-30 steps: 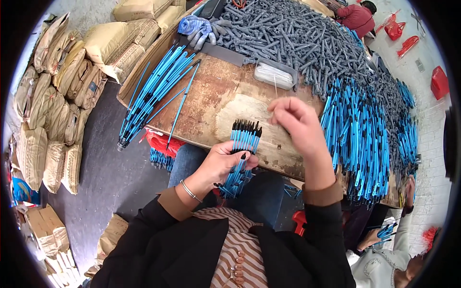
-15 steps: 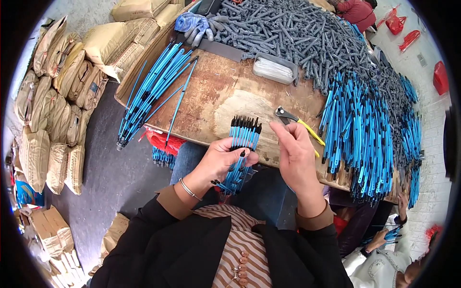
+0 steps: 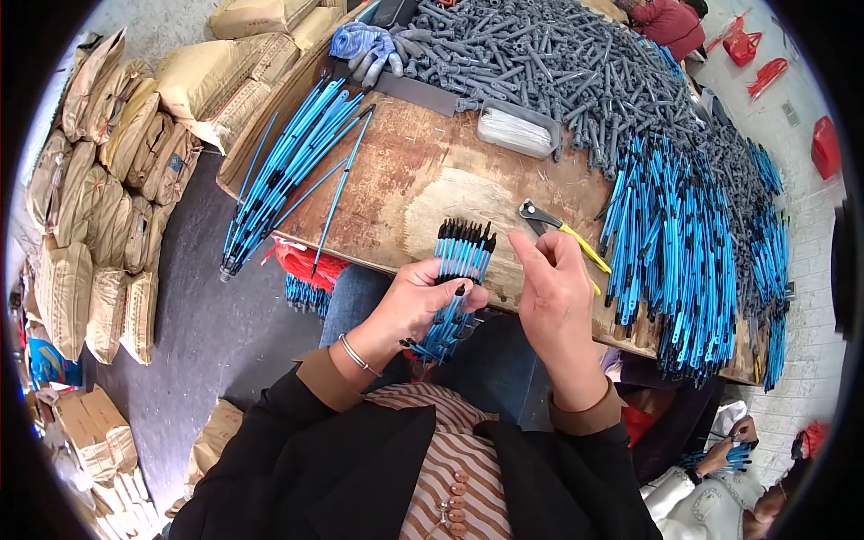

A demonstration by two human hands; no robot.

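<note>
My left hand (image 3: 412, 301) is closed round a bundle of blue rods (image 3: 464, 258) with black tips, held upright over the table's near edge. One more rod lies slanted across the bundle under my thumb. To the right of the bundle, apart from it, my right hand (image 3: 558, 301) is raised with its fingers drawn together. What sits between those fingers, if anything, is too small to make out. Just beyond that hand, end-cutting pliers (image 3: 562, 229) with yellow handles rest on the wooden table (image 3: 387, 189).
Grey plastic parts (image 3: 513, 63) are heaped at the back. Blue rods lie in a large pile (image 3: 679, 261) on the right and a smaller one (image 3: 292, 171) on the left. A grey tray (image 3: 517, 129) holds thin white pieces. A co-worker's hand (image 3: 720, 454) handles rods at lower right.
The bundle in my left hand has shifted very slightly right. My right hand has turned a little, staying near the pliers. The co-worker's hands at lower right have come together.
</note>
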